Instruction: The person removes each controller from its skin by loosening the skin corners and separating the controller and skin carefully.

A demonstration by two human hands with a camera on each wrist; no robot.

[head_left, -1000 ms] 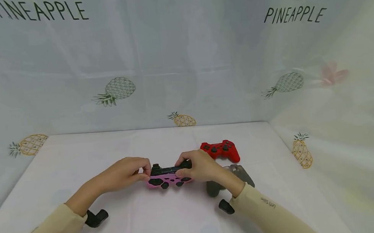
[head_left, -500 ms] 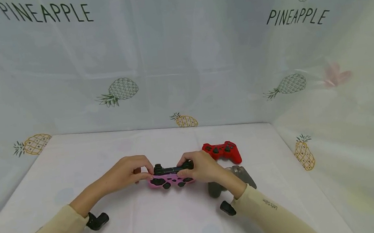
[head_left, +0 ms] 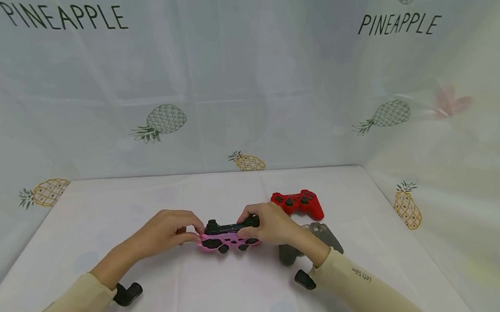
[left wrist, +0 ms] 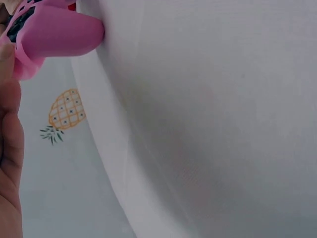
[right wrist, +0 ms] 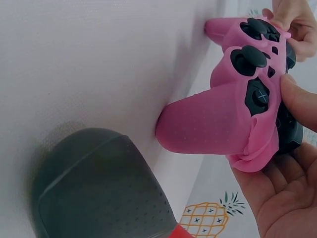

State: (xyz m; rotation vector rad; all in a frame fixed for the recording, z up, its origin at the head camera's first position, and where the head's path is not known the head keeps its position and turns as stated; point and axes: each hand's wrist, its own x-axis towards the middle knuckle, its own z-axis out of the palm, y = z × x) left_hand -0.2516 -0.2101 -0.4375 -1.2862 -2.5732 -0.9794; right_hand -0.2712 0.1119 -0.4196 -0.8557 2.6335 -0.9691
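Observation:
In the head view, a black game controller [head_left: 227, 228] stands tipped up between both hands, wearing a pink silicone cover [head_left: 228, 239]. My left hand [head_left: 171, 230] pinches the cover's left end between thumb and fingertips. At the other end, my right hand [head_left: 270, 223] grips the controller, thumb on the front and fingers behind. The right wrist view shows the cover [right wrist: 203, 121] bunched in folds by the right-hand shoulder, where black casing [right wrist: 290, 131] is bare. Its handle tips point down to the cloth. In the left wrist view, one pink handle [left wrist: 64, 32] shows.
A red controller [head_left: 299, 203] lies behind my right hand. Under my right forearm lies a dark grey controller [head_left: 326, 235], partly hidden; its handle [right wrist: 99, 183] is close in the right wrist view. White cloth [head_left: 220, 303] covers the table, and pineapple-print curtains [head_left: 241, 74] surround it.
The head view has shifted slightly, so everything appears a little to the right. Both hands keep hold of the pink-covered controller, with only small finger movements at the left end.

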